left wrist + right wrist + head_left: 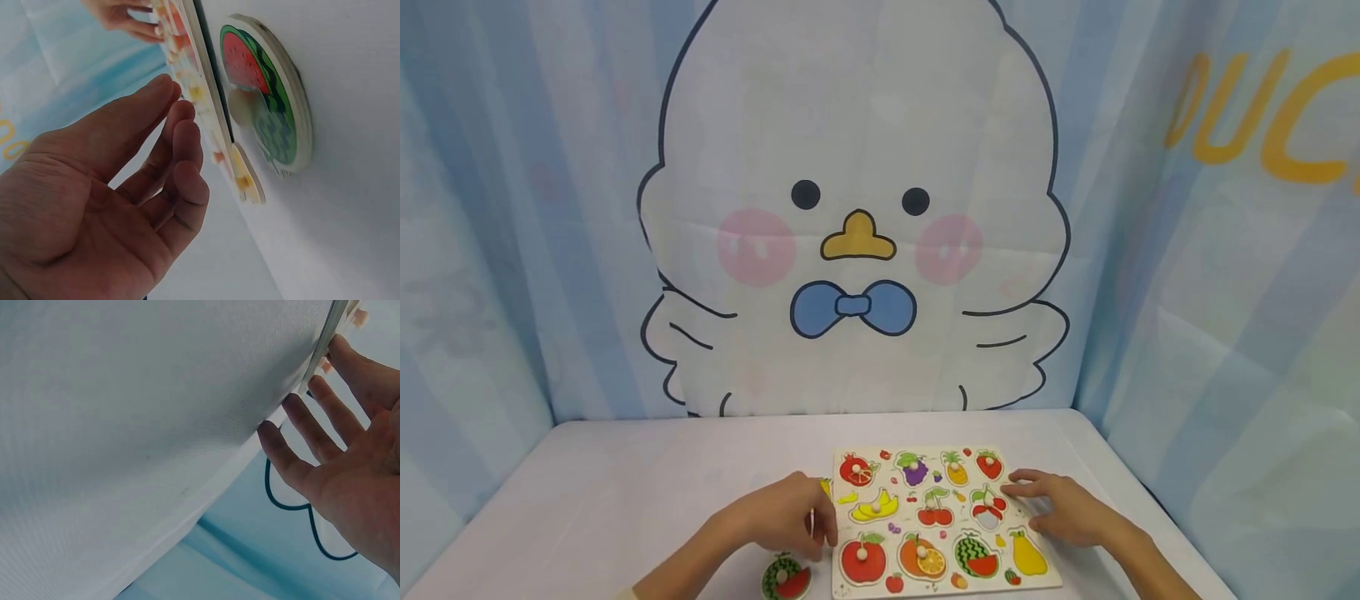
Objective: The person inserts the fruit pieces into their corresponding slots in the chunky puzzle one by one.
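Observation:
A wooden fruit puzzle board [1037, 581] lies on the table, many of its pictures bearing small knobs. My left hand [790, 512] hovers at the board's left edge; in the left wrist view its loosely bent fingers [187, 181] hold nothing. Just below that hand, a round watermelon piece [786, 577] with a knob lies on the table. A yellow piece [249, 177] sits beside the board, mostly hidden behind the left hand in the head view. At the board's right edge is my right hand [1063, 508], its fingers [306, 428] spread and its fingertips right at the rim.
The white table [647, 483] has a straight far edge. Behind it hangs a curtain [865, 125] printed with a large white duck, and more blue striped cloth [1247, 333] closes in the right side.

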The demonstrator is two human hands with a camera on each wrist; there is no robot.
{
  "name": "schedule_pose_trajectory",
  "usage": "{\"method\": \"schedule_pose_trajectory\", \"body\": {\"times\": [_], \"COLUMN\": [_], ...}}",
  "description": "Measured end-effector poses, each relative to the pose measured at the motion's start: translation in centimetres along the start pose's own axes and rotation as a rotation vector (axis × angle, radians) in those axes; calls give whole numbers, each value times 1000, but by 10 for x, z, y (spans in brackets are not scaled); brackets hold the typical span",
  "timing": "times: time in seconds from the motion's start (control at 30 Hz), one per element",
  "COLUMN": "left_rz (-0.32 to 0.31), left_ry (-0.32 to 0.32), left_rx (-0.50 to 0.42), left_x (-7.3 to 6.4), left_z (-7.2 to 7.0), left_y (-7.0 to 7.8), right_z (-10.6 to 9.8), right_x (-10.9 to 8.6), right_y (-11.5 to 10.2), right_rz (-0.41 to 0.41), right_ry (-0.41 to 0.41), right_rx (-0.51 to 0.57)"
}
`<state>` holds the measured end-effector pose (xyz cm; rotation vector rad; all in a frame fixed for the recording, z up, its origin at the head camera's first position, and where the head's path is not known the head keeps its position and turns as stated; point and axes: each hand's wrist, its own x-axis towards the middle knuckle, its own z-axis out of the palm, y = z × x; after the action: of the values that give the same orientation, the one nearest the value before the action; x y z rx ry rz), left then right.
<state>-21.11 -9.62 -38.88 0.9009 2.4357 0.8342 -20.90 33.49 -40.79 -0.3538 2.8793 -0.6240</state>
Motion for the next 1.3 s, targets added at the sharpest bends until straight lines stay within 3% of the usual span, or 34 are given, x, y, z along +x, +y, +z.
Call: {"method": "schedule_pose_trajectory", "body": {"times": [0.27,0.57,0.97,1.3], "left_rz": [-116,-212,-239,-154], "left_ry": [-27,-89,-85,-79], "left_rx": [-1,-5,13,20], "left_x": [-18,-25,-25,-22], "left_z": [-4,-4,-1,-4], "left_y": [-7,-13,-15,-12], "right_z": [0,-2,2,3], "right_x": [2,1,2,2], "right_y": [1,-1,3,3], "right_rz": [17,-9,9,25], "right_ry": [2,-5,-8,1], "right_rx": [-6,-17,-15,-10]}}
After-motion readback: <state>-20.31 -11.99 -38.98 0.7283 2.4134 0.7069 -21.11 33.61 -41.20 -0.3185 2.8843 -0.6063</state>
